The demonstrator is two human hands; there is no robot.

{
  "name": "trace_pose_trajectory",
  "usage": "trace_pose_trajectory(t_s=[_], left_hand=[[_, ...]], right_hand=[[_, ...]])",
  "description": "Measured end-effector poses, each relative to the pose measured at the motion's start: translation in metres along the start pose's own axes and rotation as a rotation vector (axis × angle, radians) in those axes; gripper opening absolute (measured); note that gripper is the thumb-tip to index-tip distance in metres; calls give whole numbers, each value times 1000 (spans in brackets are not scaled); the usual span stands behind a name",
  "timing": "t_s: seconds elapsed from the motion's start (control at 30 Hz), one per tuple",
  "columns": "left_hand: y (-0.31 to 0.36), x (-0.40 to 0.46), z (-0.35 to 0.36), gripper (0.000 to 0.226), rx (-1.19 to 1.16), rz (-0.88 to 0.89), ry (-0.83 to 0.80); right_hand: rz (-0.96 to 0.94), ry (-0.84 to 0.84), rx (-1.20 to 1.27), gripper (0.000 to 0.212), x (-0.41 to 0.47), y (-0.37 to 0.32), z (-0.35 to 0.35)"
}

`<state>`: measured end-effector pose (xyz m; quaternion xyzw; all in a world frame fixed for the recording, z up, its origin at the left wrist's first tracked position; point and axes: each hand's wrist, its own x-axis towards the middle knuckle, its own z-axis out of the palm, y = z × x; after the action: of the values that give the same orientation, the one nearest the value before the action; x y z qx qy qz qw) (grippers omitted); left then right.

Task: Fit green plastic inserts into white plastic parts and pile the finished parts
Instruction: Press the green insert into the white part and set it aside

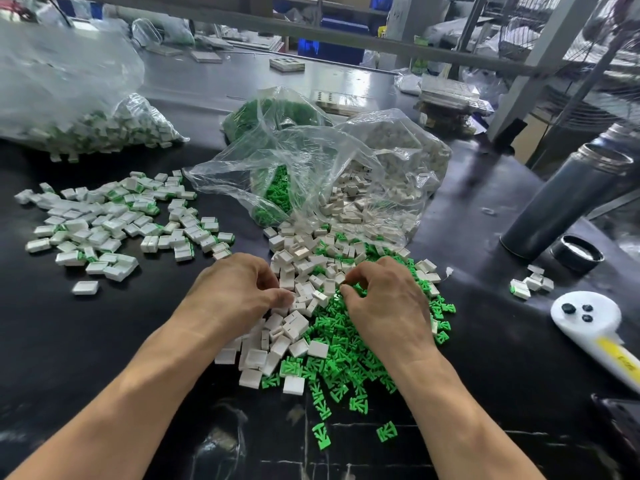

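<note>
Black tabletop: bare room toward the near edge.
Left hand: fingers curled, thumb pinching at small white square plastic parts; exact hold unclear.
Right hand: curled over loose green plastic inserts; hold hidden.
Finished white-and-green parts: heaped well left.
Clear plastic bags: crowding behind.

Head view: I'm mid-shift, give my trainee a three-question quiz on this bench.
1. True or false: the finished parts lie to the left of both hands.
2. Which parts does the right hand rest over? A) green inserts B) metal flask C) white tool
3. Fill in: the unfilled white parts spill from a clear plastic ____.

Key: 1 true; 2 A; 3 bag.
</note>
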<state>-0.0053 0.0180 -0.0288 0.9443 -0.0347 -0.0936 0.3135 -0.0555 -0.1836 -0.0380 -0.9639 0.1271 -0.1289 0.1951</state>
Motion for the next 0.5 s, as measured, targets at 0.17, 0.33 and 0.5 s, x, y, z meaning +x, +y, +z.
trace_pose_trajectory(t_s=[0.17, 0.33, 0.5], left_hand=[[0, 3, 4, 22, 42, 9, 29], [1, 3, 6, 20, 14, 1, 39], [3, 1, 9, 19, -42, 11, 49]], right_hand=[[-16, 22, -30, 13, 1, -2, 3], [-39, 9, -51, 11, 2, -2, 4], [-63, 71, 13, 13, 2, -2, 4]])
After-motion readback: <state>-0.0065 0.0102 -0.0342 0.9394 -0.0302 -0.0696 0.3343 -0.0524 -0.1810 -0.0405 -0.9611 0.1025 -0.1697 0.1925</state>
